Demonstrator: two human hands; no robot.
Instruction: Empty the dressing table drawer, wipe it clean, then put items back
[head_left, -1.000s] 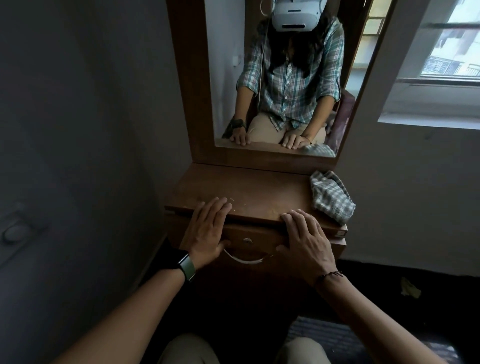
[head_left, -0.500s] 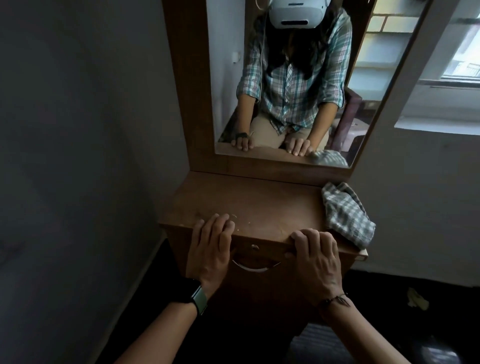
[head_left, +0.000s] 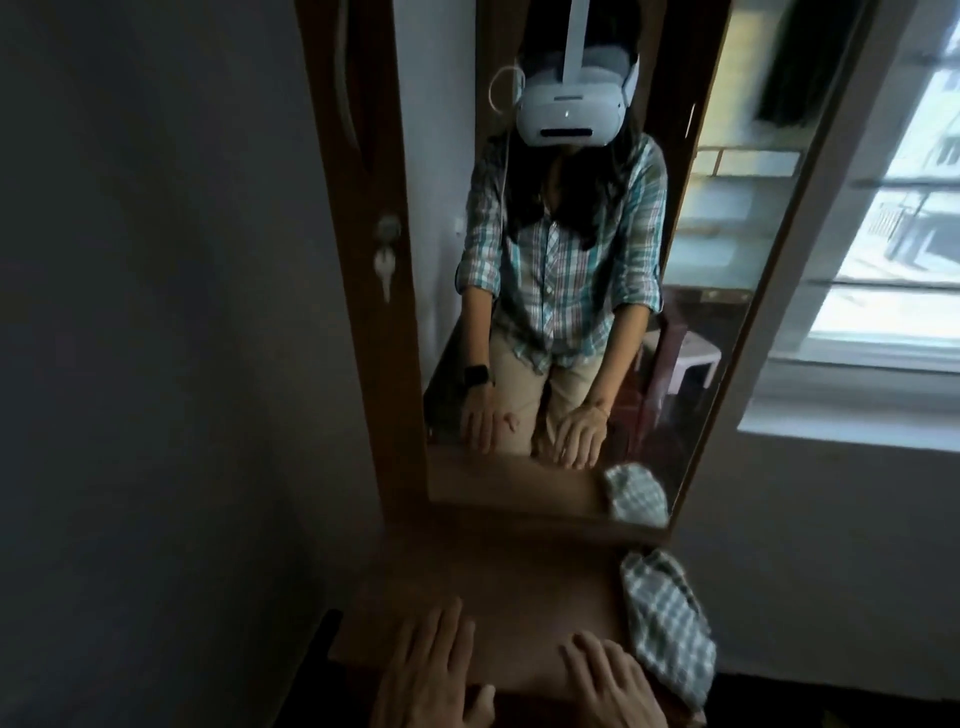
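The brown wooden dressing table fills the bottom middle of the head view. My left hand lies flat on its front edge, fingers apart, holding nothing. My right hand rests flat on the same edge to the right, also empty. A checked cloth lies crumpled on the right end of the tabletop, just beside my right hand. The drawer below the tabletop is out of frame.
A tall mirror in a wooden frame rises behind the tabletop and reflects a person in a headset. A key hangs on the frame's left post. A grey wall stands at left, a window at right.
The view has tilted upward, so the drawer front and handle have dropped out of frame. Both hands stay on the table's front edge; the cloth has not moved.
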